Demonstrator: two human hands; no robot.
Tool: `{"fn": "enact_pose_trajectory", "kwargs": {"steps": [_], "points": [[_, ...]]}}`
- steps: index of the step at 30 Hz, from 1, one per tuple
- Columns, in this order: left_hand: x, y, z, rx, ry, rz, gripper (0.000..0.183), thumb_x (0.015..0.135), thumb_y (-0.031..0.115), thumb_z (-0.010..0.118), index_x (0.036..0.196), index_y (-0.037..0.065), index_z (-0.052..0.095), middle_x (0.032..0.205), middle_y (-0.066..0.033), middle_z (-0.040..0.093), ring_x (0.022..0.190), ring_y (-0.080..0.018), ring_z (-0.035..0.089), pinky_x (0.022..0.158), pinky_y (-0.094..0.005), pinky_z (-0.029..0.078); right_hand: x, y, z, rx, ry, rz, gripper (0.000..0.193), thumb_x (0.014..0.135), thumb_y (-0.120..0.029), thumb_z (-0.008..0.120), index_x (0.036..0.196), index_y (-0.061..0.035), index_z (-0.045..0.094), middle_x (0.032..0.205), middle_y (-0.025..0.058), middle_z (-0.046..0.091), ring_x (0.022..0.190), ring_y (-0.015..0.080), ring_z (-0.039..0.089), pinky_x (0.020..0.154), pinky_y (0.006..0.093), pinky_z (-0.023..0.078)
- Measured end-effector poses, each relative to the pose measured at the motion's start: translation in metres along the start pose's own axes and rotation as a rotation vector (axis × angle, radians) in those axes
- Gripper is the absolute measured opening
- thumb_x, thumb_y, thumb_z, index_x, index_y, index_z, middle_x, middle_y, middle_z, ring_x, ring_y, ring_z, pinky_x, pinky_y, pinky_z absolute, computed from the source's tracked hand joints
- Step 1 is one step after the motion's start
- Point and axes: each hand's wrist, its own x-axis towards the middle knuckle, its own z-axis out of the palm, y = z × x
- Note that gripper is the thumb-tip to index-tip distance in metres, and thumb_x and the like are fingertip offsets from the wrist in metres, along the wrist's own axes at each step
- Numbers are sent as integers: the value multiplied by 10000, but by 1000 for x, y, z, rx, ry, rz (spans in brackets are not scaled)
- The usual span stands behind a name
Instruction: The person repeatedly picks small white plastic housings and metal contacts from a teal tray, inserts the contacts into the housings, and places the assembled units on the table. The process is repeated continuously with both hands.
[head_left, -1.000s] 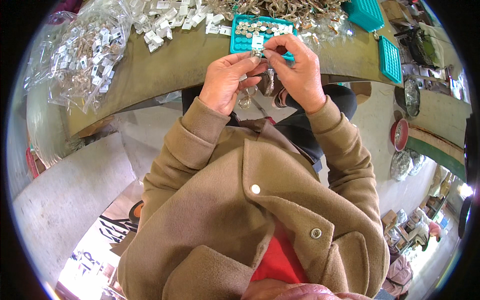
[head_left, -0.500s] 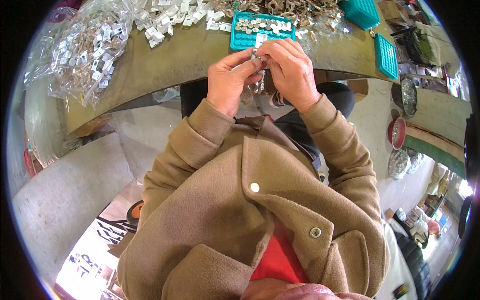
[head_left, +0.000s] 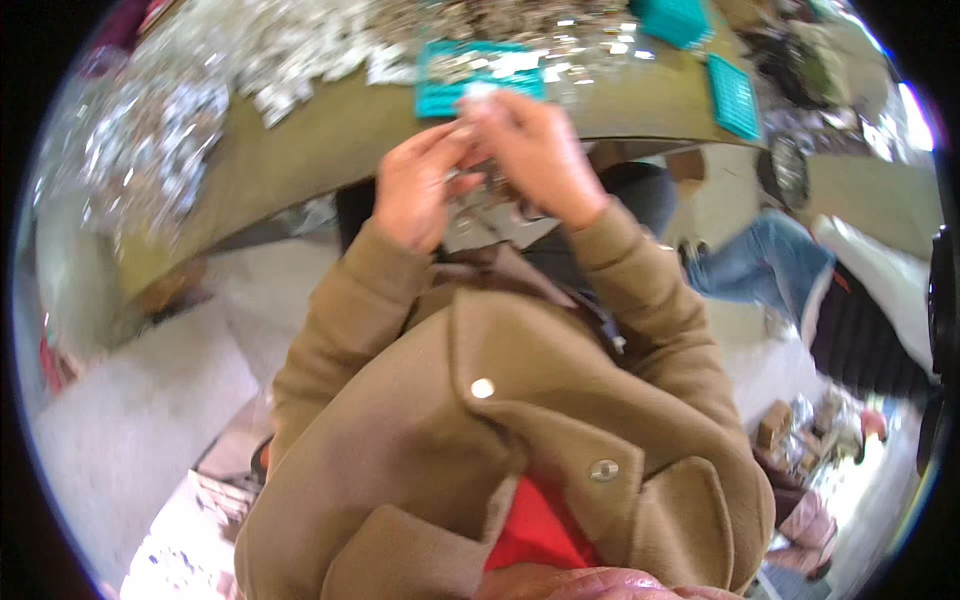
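Observation:
Over the table's front edge my left hand (head_left: 413,188) and my right hand (head_left: 545,152) meet, both closed at the fingertips and smeared by motion. A small white plastic part (head_left: 480,91) shows at the right fingertips. The left thumb and fingers pinch close beneath it, where the grip is partly hidden. Thin, blurred strands (head_left: 492,193) hang below the hands. Just beyond the fingers lies a teal tray (head_left: 433,100) with rows of small, shiny round pieces.
White plastic parts (head_left: 285,90) and a clear bag of parts (head_left: 150,140) cover the table's (head_left: 300,150) left. More teal trays (head_left: 733,97) are at the right. A person in blue jeans (head_left: 755,262) is behind me on the right.
The view has shifted and blurred; my hands, still together, appear farther left. A person in jeans has come into view at the right.

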Motion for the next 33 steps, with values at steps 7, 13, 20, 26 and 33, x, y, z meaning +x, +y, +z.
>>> {"fn": "enact_pose_trajectory", "kwargs": {"steps": [7, 13, 20, 26, 33], "points": [[11, -4, -10, -155, -178, -127, 265, 970, 245, 612, 1191, 99, 608, 995, 9, 646, 825, -37, 614, 590, -149, 459, 1, 11, 4, 151, -5, 77, 242, 973, -152, 520, 839, 21, 626, 730, 138, 648, 649, 199, 639, 604, 355, 498], [35, -23, -36, -634, -434, -418, 329, 1011, 254, 530, 1261, 40, 516, 1058, -53, 633, 864, -68, 649, 501, -157, 494, 8, 13, -8, 532, -90, 179, 214, 960, -115, 561, 997, 69, 662, 892, 83, 696, 776, 108, 625, 694, 268, 508], [31, -24, -27, -682, -377, -439, 206, 1004, 286, 545, 1128, 127, 587, 952, -9, 660, 589, 33, 489, 391, -125, 325, 20, 11, -15, 433, -188, 170, 245, 897, -79, 604, 1066, 79, 686, 947, 116, 719, 784, 121, 652, 736, 257, 524], [28, -18, -22, -815, -275, -374, 241, 984, 324, 581, 1142, 144, 605, 794, 82, 576, 557, 31, 434, 392, -132, 294, 17, 5, -6, 68, -259, -78, 373, 857, -116, 666, 1217, -18, 650, 1068, 112, 705, 928, 178, 660, 826, 311, 521], [18, -13, -22, -665, -242, -391, 241, 977, 372, 585, 1042, 140, 577, 762, 86, 512, 537, 6, 403, 405, -151, 289, 3, 4, -1, -322, -62, -373, 375, 808, -27, 678, 1183, -51, 661, 1075, 163, 685, 993, 321, 664, 858, 369, 533]]}}
